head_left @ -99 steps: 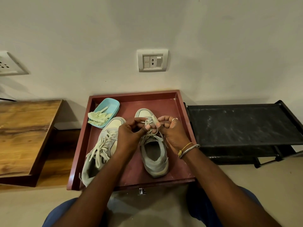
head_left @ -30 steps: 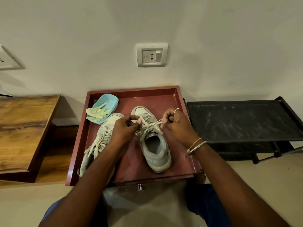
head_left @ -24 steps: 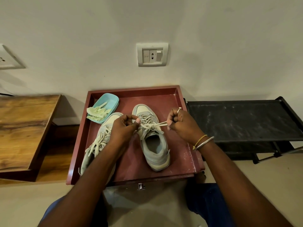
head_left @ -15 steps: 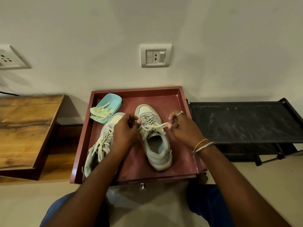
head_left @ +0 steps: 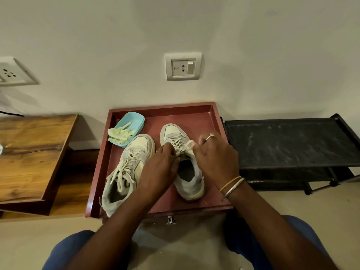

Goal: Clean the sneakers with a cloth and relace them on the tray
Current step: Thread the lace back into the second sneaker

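Half a second ago the two hands were apart, drawing the lace out to either side of the right-hand sneaker (head_left: 182,160); now they have closed in over its tongue. The left hand (head_left: 158,168) lies with its fingers curled down onto the lacing at the throat of the shoe, its grip narrow and pinched on the lace (head_left: 180,146), though the fingertips are partly hidden. The right hand (head_left: 216,158), blurred with motion, has a loop of lace showing at its fingertips; whether it pinches that loop or only brushes it I cannot tell. Both sneakers sit on the red tray (head_left: 196,114), toes toward the wall. The left-hand sneaker (head_left: 126,172) lies just beside the other, tilted, its heel overhanging the tray's near rim, its laces loose and trailing. The blue dish (head_left: 136,119) with the pale cloth (head_left: 120,133) occupies the tray's far left corner, touching the left sneaker's toe or nearly so. Bare tray floor is open to the right of the worked shoe and along the far side, up to the raised rim. The tray's left edge stands near a wooden table (head_left: 33,152), with a gap between them; its right edge is just beside a black shoe rack (head_left: 288,143).
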